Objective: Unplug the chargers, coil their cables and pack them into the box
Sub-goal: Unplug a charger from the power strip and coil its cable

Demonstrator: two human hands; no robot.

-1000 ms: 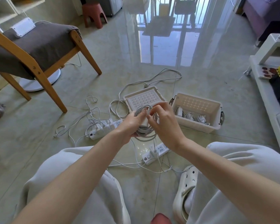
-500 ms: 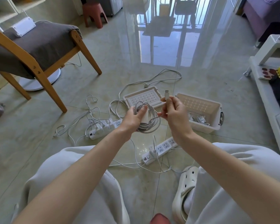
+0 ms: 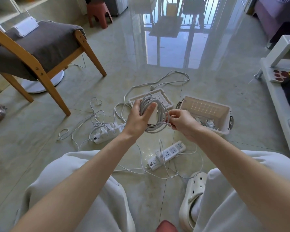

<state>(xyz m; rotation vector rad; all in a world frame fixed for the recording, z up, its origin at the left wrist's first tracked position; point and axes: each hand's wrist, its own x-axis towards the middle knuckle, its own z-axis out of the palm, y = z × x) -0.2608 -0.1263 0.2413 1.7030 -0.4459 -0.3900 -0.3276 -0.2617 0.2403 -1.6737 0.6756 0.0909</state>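
My left hand [image 3: 139,117] grips a white charger brick with its grey cable coiled [image 3: 159,113] in loops round it, held above the floor. My right hand [image 3: 181,122] pinches the free end of that cable at the coil's right edge. The white box [image 3: 206,122] stands on the floor just right of my hands, with coiled chargers [image 3: 208,122] lying inside. Its lid [image 3: 166,98] lies flat behind the coil. A power strip [image 3: 107,132] at left holds several plugged chargers. A second strip [image 3: 167,152] below my hands has one charger plugged in.
Loose white cables [image 3: 94,114] trail over the tiled floor. A wooden chair [image 3: 40,52] with a grey cushion stands at left, a fan base [image 3: 40,82] under it. A white shelf unit [image 3: 281,91] runs along the right. My knees and a white clog [image 3: 194,195] fill the foreground.
My right hand brought the cable end down from above the coil to its right edge. My left hand raised and turned the coil.
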